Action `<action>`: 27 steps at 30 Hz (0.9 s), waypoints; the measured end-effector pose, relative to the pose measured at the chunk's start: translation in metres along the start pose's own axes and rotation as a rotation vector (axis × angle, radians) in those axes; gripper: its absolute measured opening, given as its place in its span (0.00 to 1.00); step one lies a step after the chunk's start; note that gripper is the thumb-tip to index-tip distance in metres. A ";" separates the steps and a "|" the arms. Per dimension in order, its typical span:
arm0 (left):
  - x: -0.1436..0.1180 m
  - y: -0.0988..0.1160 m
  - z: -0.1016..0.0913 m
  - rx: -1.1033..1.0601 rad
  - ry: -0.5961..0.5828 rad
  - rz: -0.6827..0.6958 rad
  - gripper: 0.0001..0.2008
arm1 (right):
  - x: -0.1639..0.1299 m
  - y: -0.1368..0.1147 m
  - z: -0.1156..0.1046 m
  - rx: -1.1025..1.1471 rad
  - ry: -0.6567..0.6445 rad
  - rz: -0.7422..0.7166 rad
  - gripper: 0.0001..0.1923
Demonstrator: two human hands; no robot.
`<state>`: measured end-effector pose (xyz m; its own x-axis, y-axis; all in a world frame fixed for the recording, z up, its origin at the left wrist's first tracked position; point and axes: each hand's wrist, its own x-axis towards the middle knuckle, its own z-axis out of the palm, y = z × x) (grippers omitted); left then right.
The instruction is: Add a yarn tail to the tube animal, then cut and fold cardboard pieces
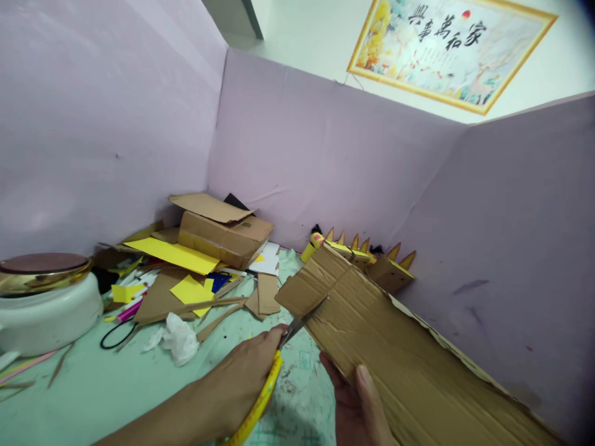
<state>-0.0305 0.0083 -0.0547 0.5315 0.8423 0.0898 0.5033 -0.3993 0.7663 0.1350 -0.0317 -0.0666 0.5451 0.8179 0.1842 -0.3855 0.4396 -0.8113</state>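
My left hand is closed around a pair of scissors with a yellow handle. Their metal blades point up and to the right, at the near left edge of a long sheet of brown cardboard. One blade lies over the cardboard, close to a crease running across its far end. My right hand grips the sheet's near edge, thumb on top and fingers underneath. The cardboard slants from the middle of the view down to the lower right corner.
Cardboard box, yellow paper and scraps pile up at left, near crumpled white tissue and a white pot-like container. Spiky yellow cardboard figures stand behind the sheet. Lilac partitions enclose the green-covered table.
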 end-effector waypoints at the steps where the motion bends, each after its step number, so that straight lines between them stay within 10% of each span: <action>1: 0.000 0.000 0.000 0.006 -0.001 0.000 0.24 | 0.000 0.000 0.000 0.002 -0.007 0.007 0.30; 15: 0.005 0.006 0.006 0.252 0.002 -0.167 0.20 | -0.003 0.001 -0.002 0.058 0.002 0.059 0.32; 27: -0.004 -0.001 0.002 0.213 0.084 -0.006 0.05 | 0.003 0.004 -0.008 0.084 -0.033 0.038 0.37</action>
<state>-0.0313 0.0044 -0.0570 0.4741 0.8684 0.1455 0.6434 -0.4545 0.6160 0.1412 -0.0307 -0.0739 0.5048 0.8458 0.1729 -0.4675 0.4362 -0.7689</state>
